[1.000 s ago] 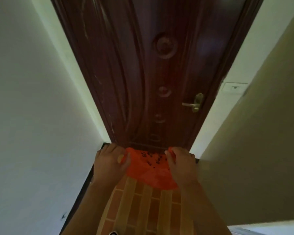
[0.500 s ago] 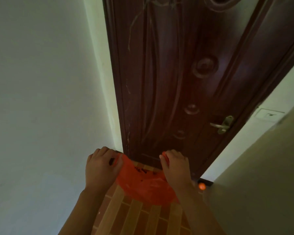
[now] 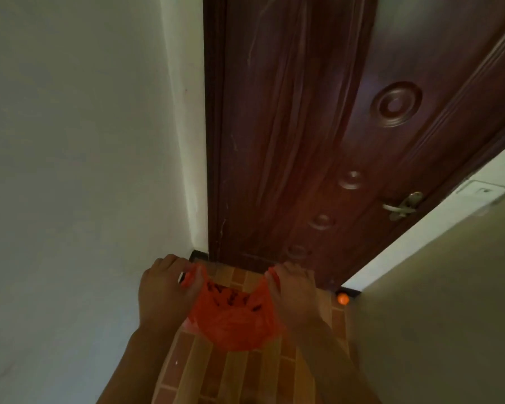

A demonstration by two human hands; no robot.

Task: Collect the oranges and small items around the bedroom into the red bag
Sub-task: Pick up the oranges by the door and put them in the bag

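Note:
I hold a thin red plastic bag [image 3: 233, 319] with black print stretched between both hands, its mouth pulled wide. My left hand [image 3: 162, 293] grips the bag's left handle and my right hand [image 3: 293, 293] grips the right one. The bag hangs above the tiled floor in front of a dark door. A small orange [image 3: 343, 298] lies on the floor in the corner by the door's right jamb, just right of my right hand. What is inside the bag is not visible.
A dark red-brown door [image 3: 318, 141] with a brass lever handle [image 3: 400, 205] stands shut ahead. White walls close in on the left [image 3: 79, 170] and right [image 3: 438, 316]. A wall switch [image 3: 483, 189] sits right of the door. Brown brick-pattern tiles [image 3: 239, 374] cover the narrow floor.
The view has swung left and tilted, bringing the orange by the door corner into sight. My hands have drawn apart, opening the bag wider.

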